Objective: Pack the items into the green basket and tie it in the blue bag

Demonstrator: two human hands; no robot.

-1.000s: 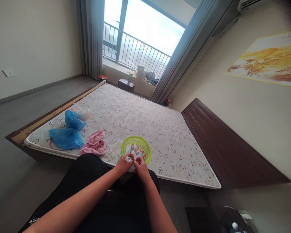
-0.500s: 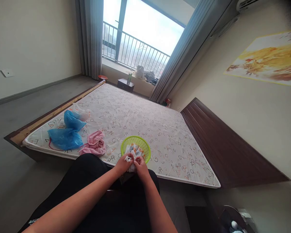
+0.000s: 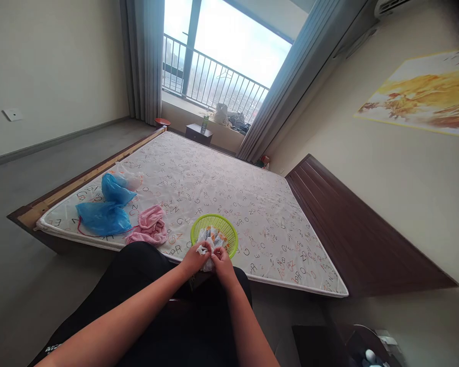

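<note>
My left hand (image 3: 194, 259) and my right hand (image 3: 223, 264) meet just over the near edge of the mattress. The fingers of both are closed on a crumpled white plastic bag (image 3: 207, 265), with one white end sticking out of my left hand and the rest hanging below. Directly behind my hands stands a lime-green plastic basket (image 3: 235, 239). Inside it lie several folded white plastic bags (image 3: 216, 235) with orange print. My hands partly cover its near rim.
On the mattress (image 3: 252, 204), to the left, lie a pink cloth (image 3: 151, 227), blue plastic bags (image 3: 105, 216) and a white plastic bag (image 3: 128, 178). A dark headboard (image 3: 352, 229) rises at the right. A small dark table (image 3: 199, 135) stands by the window.
Almost nothing differs. Both hands keep their hold on the white plastic bag in the same place; the view has shifted very slightly.
</note>
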